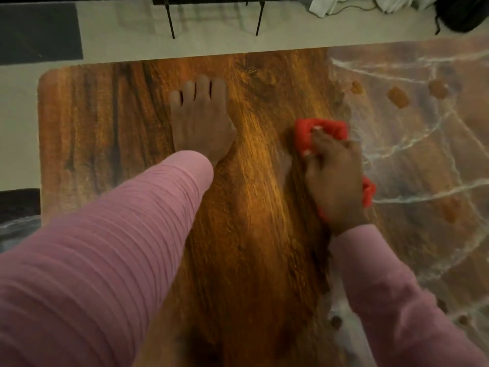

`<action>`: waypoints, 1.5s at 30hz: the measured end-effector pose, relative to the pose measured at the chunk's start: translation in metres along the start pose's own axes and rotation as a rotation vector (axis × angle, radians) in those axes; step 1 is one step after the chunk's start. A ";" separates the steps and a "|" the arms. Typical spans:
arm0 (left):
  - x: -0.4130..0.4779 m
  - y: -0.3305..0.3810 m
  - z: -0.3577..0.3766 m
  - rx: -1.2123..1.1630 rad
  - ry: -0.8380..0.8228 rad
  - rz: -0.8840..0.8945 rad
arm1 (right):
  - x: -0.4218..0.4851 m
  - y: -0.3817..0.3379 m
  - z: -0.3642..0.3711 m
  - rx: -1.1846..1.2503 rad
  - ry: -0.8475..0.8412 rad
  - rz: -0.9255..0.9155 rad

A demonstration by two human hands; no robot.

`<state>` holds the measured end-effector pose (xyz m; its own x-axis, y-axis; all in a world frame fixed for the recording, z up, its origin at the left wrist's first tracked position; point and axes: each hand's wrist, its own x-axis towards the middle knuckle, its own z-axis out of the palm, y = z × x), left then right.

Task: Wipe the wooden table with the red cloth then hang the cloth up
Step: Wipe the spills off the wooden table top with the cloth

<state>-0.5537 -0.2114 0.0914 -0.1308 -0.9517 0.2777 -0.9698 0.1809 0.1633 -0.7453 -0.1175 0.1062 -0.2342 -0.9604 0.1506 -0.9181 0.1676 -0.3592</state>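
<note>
The left hand (201, 120) lies flat on the table (105, 115), palm down, fingers straight and close together, holding nothing. The right hand (334, 181) is curled round the cloth (317, 131) and presses it onto the wood. The red bunch pokes out past the fingertips, and a smaller fold shows by the heel of the hand.

The tabletop is orange-brown wood with dark streaked grain and a rounded far-left corner. Both sleeves (105, 247) are pink and ribbed.

Just right of the cloth, the table lies under what looks like a creased clear plastic sheet (423, 154), though blur makes that unsure. Small brown lumps (398, 97) sit on it. On the pale floor beyond are thin black legs (170, 19), a dark mat (39, 33) and white fabric (325, 5).
</note>
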 end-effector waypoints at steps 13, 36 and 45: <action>-0.098 0.056 -0.034 -0.245 -0.064 -0.142 | -0.067 -0.032 0.001 0.074 -0.038 -0.249; -0.114 0.066 -0.021 -0.087 -0.132 0.048 | -0.070 0.066 -0.039 -0.006 0.056 0.183; -0.114 0.068 -0.022 -0.068 -0.135 0.047 | -0.157 0.002 -0.024 0.093 -0.065 -0.203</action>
<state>-0.6006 -0.0854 0.0917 -0.2063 -0.9658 0.1570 -0.9465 0.2376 0.2183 -0.7186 0.0389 0.1042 -0.0239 -0.9852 0.1698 -0.9100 -0.0489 -0.4117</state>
